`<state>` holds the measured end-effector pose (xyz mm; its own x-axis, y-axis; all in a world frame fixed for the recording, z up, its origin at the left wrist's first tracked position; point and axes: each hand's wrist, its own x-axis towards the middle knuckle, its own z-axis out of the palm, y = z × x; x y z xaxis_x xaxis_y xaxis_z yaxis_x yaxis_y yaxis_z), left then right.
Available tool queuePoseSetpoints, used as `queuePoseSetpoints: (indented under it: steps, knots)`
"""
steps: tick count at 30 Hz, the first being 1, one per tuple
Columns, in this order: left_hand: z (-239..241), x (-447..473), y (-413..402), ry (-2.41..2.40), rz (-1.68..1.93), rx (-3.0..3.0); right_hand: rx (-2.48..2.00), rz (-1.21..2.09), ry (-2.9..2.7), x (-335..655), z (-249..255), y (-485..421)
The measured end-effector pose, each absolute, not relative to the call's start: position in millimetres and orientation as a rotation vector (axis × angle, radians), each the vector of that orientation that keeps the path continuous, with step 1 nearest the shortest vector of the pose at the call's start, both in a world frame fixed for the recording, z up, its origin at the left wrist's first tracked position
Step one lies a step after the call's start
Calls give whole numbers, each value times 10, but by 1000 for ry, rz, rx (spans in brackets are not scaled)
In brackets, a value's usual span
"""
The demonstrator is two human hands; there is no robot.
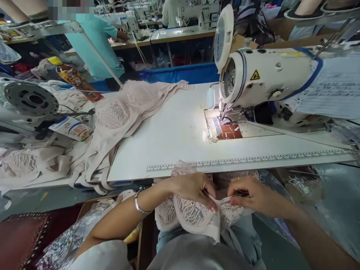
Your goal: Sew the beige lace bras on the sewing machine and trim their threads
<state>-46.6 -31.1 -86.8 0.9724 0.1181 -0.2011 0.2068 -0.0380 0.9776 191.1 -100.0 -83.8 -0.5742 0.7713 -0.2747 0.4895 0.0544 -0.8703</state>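
Observation:
A pale pink lace bra piece (191, 217) lies in my lap just below the table's front edge. My left hand (191, 189), with a silver bangle on its wrist, is closed and pinches the fabric at the middle. My right hand (253, 195) is closed on the same fabric from the right, and a small dark thing shows between its fingers that I cannot make out. Both hands meet at the centre of the garment. The white sewing machine (264, 78) stands on the white table (174, 135), beyond the hands, its needle area lit.
A heap of pink lace garments (123, 112) covers the table's left side and spills over its edge. A ruler strip (242, 160) runs along the front edge. Clear plastic bags (317, 191) lie at right. A person in a teal shirt (95, 41) stands behind, among other sewing stations.

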Motion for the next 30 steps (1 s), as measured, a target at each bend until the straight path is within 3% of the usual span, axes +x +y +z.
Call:
queuePoseSetpoints:
  steps: [11, 21, 30]
  knots:
    - [-887, -683, -405, 542, 68, 1602, -1134, 1647, -1663, 1961, -969, -1079]
    - [-1114, -612, -581, 558, 569, 912, -1041, 1698, -1419, 1933, -1099, -1102]
    - [-1270, -494, -679, 412, 652, 588, -861, 1722, -1168, 1828, -1176, -1151]
